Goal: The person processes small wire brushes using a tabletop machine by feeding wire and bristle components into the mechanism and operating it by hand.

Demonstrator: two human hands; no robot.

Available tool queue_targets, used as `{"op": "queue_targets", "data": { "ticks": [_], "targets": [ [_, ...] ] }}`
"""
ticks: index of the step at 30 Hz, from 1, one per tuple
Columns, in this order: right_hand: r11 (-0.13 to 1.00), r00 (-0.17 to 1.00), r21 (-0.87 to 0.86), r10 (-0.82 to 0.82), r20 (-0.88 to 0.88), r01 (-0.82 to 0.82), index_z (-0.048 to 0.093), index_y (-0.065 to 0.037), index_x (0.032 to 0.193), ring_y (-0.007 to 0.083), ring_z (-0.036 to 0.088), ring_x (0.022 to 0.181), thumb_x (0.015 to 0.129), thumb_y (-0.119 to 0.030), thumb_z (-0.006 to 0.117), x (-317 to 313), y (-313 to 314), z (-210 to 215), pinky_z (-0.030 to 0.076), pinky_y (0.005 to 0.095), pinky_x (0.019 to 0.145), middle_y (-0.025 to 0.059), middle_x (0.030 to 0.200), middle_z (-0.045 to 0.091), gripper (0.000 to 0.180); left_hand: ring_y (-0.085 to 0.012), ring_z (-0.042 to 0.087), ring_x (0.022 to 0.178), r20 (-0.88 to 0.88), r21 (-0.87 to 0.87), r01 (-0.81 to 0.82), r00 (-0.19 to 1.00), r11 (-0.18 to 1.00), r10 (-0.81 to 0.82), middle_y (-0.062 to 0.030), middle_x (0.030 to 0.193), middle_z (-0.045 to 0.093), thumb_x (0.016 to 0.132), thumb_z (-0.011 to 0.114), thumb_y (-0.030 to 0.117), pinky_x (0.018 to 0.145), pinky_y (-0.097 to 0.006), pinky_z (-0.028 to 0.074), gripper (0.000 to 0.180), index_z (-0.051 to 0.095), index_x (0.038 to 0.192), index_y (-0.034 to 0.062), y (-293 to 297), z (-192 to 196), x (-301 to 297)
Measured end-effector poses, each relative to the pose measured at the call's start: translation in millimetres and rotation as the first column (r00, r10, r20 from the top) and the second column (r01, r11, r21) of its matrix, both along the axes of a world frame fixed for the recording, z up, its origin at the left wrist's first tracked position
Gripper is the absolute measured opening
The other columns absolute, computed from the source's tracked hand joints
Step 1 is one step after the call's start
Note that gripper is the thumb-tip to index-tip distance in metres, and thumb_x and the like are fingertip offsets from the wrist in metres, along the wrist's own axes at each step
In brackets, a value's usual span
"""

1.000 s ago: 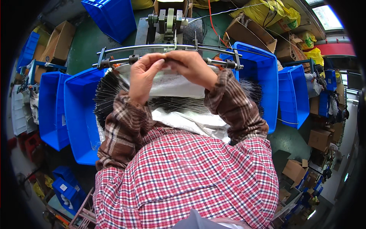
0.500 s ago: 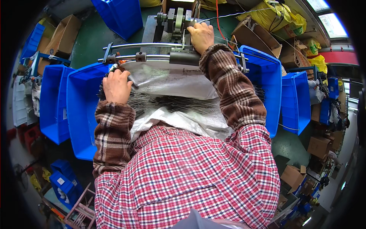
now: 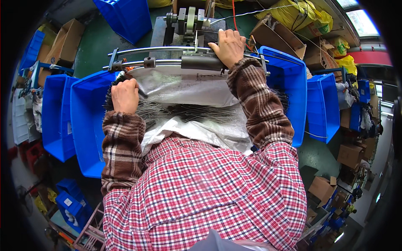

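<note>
A fisheye head view looks down and forward from close above the checked garment (image 3: 209, 184).

A workshop can be told by what is seen: a metal machine (image 3: 190, 26), a heap of thin wires (image 3: 203, 113), and blue bins (image 3: 86, 129), brown boxes (image 3: 65, 42) and yellow bags (image 3: 288, 20) put all around

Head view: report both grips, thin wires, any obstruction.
Left grip: beside dark wire bundle, hold unclear. Right grip: by dark cylinder, contact unclear. Thin wires: strewn between white sheeting folds. In the way: plaid cuff covers part of metal rail.
</note>
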State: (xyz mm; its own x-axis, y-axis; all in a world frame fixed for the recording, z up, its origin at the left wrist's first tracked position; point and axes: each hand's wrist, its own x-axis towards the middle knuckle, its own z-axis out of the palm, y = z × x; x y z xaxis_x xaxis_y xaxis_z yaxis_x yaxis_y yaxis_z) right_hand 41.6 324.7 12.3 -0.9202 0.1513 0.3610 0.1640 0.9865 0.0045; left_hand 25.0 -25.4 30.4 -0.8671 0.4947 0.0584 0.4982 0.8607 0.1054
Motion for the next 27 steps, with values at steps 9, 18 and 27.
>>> {"op": "queue_targets", "data": {
  "ticks": [9,18,27],
  "targets": [
    [1.000,1.000,-0.025,-0.009,-0.019,0.009,0.062,-0.007,0.093,0.0248,0.053,0.094,0.077,-0.040,0.069,-20.2,-39.9,-4.6,0.037,0.0410,0.081,0.0081,0.093,0.058,0.037,-0.0233,0.062,0.078,-0.114,0.443,0.049,0.993,0.895,0.002,-0.0068,0.083,0.065,0.079,0.063,0.000,0.073,-0.035,0.047,0.014,0.063,0.091,0.0075,12.8,48.6,3.0],
    [0.999,0.998,-0.031,0.020,0.062,-0.018,0.063,-0.008,0.103,0.0260,0.055,0.096,0.081,-0.040,0.066,-19.9,-34.7,-2.8,0.041,0.0432,0.081,0.0079,0.097,0.060,0.039,-0.0200,0.060,0.078,-0.150,0.606,-0.002,0.982,0.796,0.116,-0.0074,0.085,0.063,0.082,0.060,-0.002,0.073,-0.031,0.046,0.016,0.062,0.096,0.0060,2.1,87.1,9.8],
    [0.984,0.996,-0.155,0.094,0.008,-0.092,0.068,-0.008,0.094,0.0312,0.063,0.084,0.087,-0.024,0.059,-17.6,45.5,14.1,0.049,0.0439,0.075,0.0110,0.087,0.065,0.020,-0.0040,0.056,0.076,0.229,0.926,-0.156,0.957,0.345,-0.180,0.0014,0.085,0.060,0.088,0.059,-0.002,0.070,-0.018,0.045,0.009,0.060,0.095,0.0032,30.9,79.9,11.1]
  ]
}}
